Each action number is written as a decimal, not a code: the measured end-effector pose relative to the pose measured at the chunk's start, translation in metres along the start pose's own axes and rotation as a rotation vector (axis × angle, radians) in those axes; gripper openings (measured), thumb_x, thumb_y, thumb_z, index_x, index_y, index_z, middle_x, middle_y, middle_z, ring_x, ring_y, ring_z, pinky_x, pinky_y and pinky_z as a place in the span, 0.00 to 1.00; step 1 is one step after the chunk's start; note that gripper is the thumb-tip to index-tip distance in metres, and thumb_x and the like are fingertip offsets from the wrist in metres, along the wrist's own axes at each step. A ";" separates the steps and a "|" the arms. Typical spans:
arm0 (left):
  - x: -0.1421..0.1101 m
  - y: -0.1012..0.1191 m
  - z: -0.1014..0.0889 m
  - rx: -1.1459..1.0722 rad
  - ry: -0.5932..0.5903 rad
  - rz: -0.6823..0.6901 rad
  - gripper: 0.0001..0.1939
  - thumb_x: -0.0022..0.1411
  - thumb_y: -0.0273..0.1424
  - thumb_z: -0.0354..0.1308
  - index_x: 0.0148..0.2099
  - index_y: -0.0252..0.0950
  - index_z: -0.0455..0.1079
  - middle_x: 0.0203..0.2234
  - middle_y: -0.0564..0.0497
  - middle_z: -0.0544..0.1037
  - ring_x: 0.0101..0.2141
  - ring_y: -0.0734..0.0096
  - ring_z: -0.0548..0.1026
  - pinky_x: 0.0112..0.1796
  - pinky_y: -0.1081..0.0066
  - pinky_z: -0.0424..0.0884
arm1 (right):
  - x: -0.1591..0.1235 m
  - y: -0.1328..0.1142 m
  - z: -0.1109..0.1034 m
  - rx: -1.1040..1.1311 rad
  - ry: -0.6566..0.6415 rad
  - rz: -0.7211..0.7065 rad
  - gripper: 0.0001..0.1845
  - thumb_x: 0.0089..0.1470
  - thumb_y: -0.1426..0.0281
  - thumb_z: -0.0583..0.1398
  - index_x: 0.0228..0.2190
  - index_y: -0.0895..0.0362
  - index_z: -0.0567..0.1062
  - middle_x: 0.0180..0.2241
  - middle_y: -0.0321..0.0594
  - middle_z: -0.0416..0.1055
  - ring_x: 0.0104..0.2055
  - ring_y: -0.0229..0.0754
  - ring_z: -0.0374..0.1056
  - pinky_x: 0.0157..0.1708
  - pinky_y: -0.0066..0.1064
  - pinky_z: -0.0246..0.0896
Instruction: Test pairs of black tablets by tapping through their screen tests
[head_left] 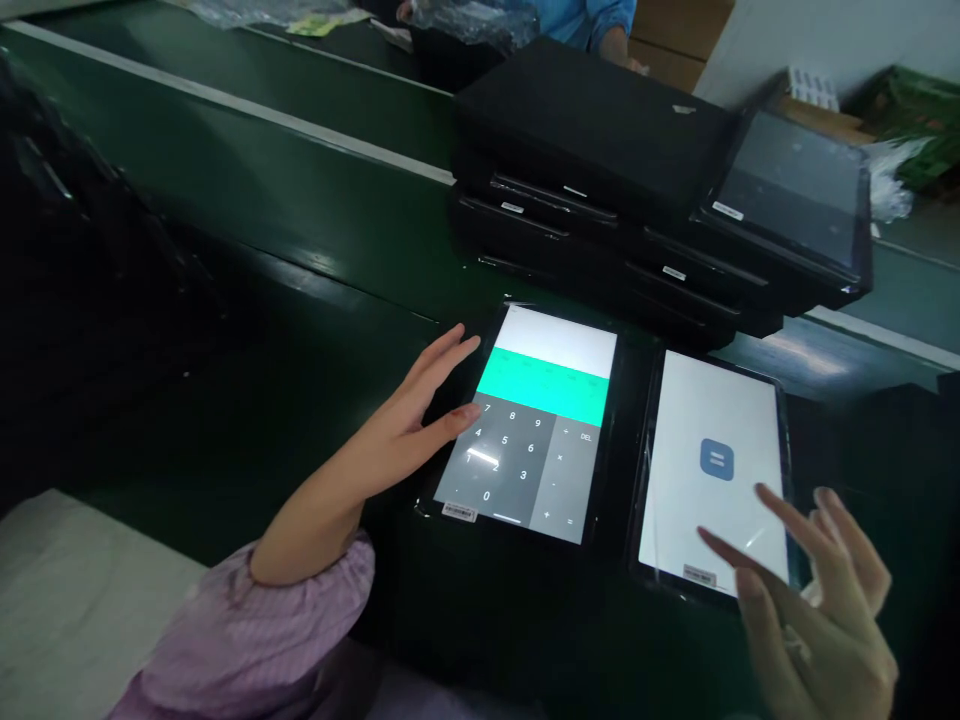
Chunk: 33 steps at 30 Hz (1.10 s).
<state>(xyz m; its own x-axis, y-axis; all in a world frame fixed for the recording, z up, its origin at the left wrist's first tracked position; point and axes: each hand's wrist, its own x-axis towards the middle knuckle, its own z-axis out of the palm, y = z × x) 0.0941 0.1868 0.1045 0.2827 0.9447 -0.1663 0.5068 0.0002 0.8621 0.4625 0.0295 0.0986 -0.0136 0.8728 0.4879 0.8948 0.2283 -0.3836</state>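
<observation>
Two tablets lie side by side on the dark green bench. The left tablet (pixel 536 430) shows a calculator with a green band and a number pad. My left hand (pixel 405 425) rests at its left edge, fingers spread, the thumb touching the screen's left side. The right tablet (pixel 712 470) shows a white screen with a blue square icon. My right hand (pixel 814 590) hovers over its lower right corner, fingers apart, holding nothing.
A stack of several black tablets (pixel 600 190) stands just behind the two lit ones, with one dark-screened tablet (pixel 791 195) leaning on its right side. Another person's arm (pixel 600 25) in a blue sleeve shows at the far edge. Plastic wrapping (pixel 255 12) lies at the back left.
</observation>
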 end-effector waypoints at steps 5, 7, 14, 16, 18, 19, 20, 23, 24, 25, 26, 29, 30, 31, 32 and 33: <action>0.012 0.003 0.017 -0.191 0.207 0.088 0.32 0.75 0.54 0.60 0.73 0.48 0.71 0.78 0.49 0.64 0.78 0.47 0.56 0.76 0.47 0.55 | 0.025 0.025 -0.004 -0.175 0.193 0.115 0.15 0.74 0.64 0.61 0.41 0.52 0.88 0.63 0.48 0.77 0.75 0.72 0.58 0.61 0.68 0.66; 0.013 0.002 0.021 -0.276 0.296 0.072 0.29 0.74 0.54 0.61 0.69 0.46 0.75 0.74 0.49 0.71 0.76 0.49 0.62 0.75 0.49 0.58 | 0.031 0.035 0.000 -0.227 0.200 0.147 0.22 0.75 0.58 0.58 0.39 0.53 0.88 0.63 0.50 0.77 0.74 0.74 0.60 0.58 0.69 0.67; 0.020 -0.002 0.024 -0.321 0.398 -0.020 0.26 0.71 0.53 0.66 0.64 0.47 0.80 0.67 0.50 0.80 0.72 0.49 0.70 0.72 0.51 0.67 | 0.033 0.043 0.013 -0.210 0.151 0.198 0.24 0.76 0.56 0.55 0.40 0.52 0.88 0.68 0.51 0.71 0.77 0.78 0.52 0.61 0.80 0.60; 0.023 -0.002 0.025 -0.296 0.412 -0.015 0.27 0.70 0.54 0.66 0.63 0.47 0.81 0.66 0.50 0.81 0.71 0.49 0.71 0.71 0.51 0.69 | 0.037 0.043 0.014 -0.210 0.146 0.194 0.24 0.76 0.56 0.55 0.42 0.52 0.88 0.70 0.49 0.68 0.78 0.77 0.48 0.63 0.82 0.57; 0.024 -0.001 0.027 -0.273 0.410 -0.015 0.26 0.71 0.53 0.65 0.64 0.46 0.80 0.66 0.49 0.81 0.71 0.48 0.71 0.71 0.51 0.68 | 0.040 0.045 0.015 -0.204 0.111 0.179 0.23 0.76 0.56 0.55 0.44 0.50 0.89 0.72 0.47 0.66 0.80 0.77 0.44 0.65 0.83 0.55; 0.025 0.000 0.027 -0.266 0.410 -0.019 0.25 0.72 0.51 0.65 0.64 0.46 0.80 0.66 0.49 0.81 0.71 0.48 0.72 0.72 0.50 0.67 | 0.041 0.046 0.015 -0.198 0.086 0.173 0.23 0.76 0.56 0.55 0.45 0.50 0.89 0.73 0.45 0.65 0.80 0.77 0.42 0.65 0.83 0.55; 0.025 0.001 0.027 -0.265 0.411 -0.028 0.24 0.73 0.50 0.64 0.65 0.46 0.79 0.66 0.48 0.81 0.71 0.48 0.72 0.72 0.49 0.66 | 0.041 0.048 0.015 -0.194 0.064 0.174 0.23 0.76 0.56 0.55 0.46 0.49 0.88 0.73 0.44 0.65 0.80 0.77 0.41 0.65 0.83 0.55; 0.025 0.002 0.027 -0.267 0.425 -0.046 0.22 0.75 0.47 0.63 0.64 0.47 0.79 0.65 0.49 0.81 0.70 0.47 0.72 0.73 0.46 0.65 | 0.039 0.052 0.014 -0.203 0.111 0.237 0.22 0.75 0.55 0.56 0.45 0.48 0.89 0.72 0.45 0.67 0.80 0.77 0.43 0.65 0.83 0.55; 0.025 0.000 0.027 -0.269 0.427 -0.041 0.22 0.75 0.48 0.63 0.64 0.47 0.80 0.65 0.49 0.81 0.70 0.47 0.72 0.73 0.46 0.65 | 0.038 0.053 0.013 -0.206 0.143 0.266 0.23 0.75 0.54 0.56 0.44 0.48 0.89 0.71 0.46 0.68 0.80 0.78 0.44 0.65 0.84 0.55; 0.026 -0.001 0.027 -0.273 0.427 -0.032 0.22 0.74 0.49 0.63 0.63 0.47 0.80 0.65 0.49 0.81 0.70 0.46 0.72 0.73 0.45 0.65 | 0.038 0.052 0.012 -0.205 0.170 0.291 0.23 0.75 0.53 0.56 0.43 0.49 0.89 0.70 0.47 0.70 0.79 0.78 0.46 0.66 0.84 0.53; 0.027 -0.003 0.027 -0.283 0.429 -0.020 0.22 0.74 0.50 0.64 0.63 0.48 0.80 0.65 0.49 0.81 0.70 0.46 0.72 0.73 0.45 0.65 | 0.038 0.052 0.012 -0.198 0.180 0.307 0.24 0.74 0.53 0.56 0.42 0.49 0.89 0.69 0.47 0.70 0.79 0.78 0.46 0.66 0.85 0.53; 0.029 -0.009 0.027 -0.318 0.442 0.032 0.27 0.71 0.53 0.66 0.65 0.47 0.79 0.65 0.48 0.81 0.68 0.45 0.74 0.72 0.44 0.67 | 0.038 0.047 0.012 -0.164 0.106 0.273 0.21 0.74 0.55 0.57 0.45 0.46 0.89 0.73 0.43 0.65 0.80 0.76 0.44 0.67 0.83 0.53; 0.030 -0.011 0.027 -0.326 0.449 0.048 0.28 0.70 0.54 0.67 0.66 0.47 0.78 0.65 0.47 0.81 0.68 0.45 0.75 0.71 0.45 0.68 | 0.039 0.046 0.013 -0.157 0.083 0.248 0.20 0.74 0.55 0.57 0.46 0.45 0.89 0.74 0.41 0.63 0.81 0.75 0.42 0.68 0.82 0.53; 0.030 -0.012 0.027 -0.331 0.456 0.062 0.29 0.70 0.54 0.67 0.66 0.47 0.78 0.64 0.47 0.82 0.67 0.46 0.76 0.70 0.45 0.69 | 0.039 0.046 0.014 -0.154 0.071 0.233 0.20 0.75 0.56 0.56 0.47 0.45 0.88 0.75 0.41 0.62 0.81 0.75 0.41 0.68 0.82 0.52; 0.031 -0.013 0.027 -0.334 0.459 0.069 0.30 0.70 0.54 0.68 0.66 0.46 0.78 0.64 0.46 0.82 0.66 0.46 0.77 0.70 0.45 0.70 | 0.039 0.047 0.014 -0.156 0.073 0.231 0.21 0.75 0.55 0.56 0.47 0.45 0.88 0.75 0.41 0.62 0.81 0.75 0.40 0.69 0.82 0.51; 0.031 -0.014 0.027 -0.337 0.457 0.075 0.30 0.70 0.55 0.68 0.66 0.46 0.78 0.63 0.46 0.82 0.66 0.46 0.77 0.69 0.45 0.71 | 0.039 0.048 0.015 -0.162 0.089 0.242 0.21 0.74 0.54 0.56 0.46 0.46 0.89 0.74 0.42 0.63 0.81 0.75 0.40 0.69 0.82 0.50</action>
<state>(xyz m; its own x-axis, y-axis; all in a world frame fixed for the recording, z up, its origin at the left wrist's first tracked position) 0.1178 0.2074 0.0745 -0.1111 0.9919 0.0608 0.1904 -0.0388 0.9809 0.4984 0.0803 0.0876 0.2415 0.8507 0.4669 0.9268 -0.0596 -0.3709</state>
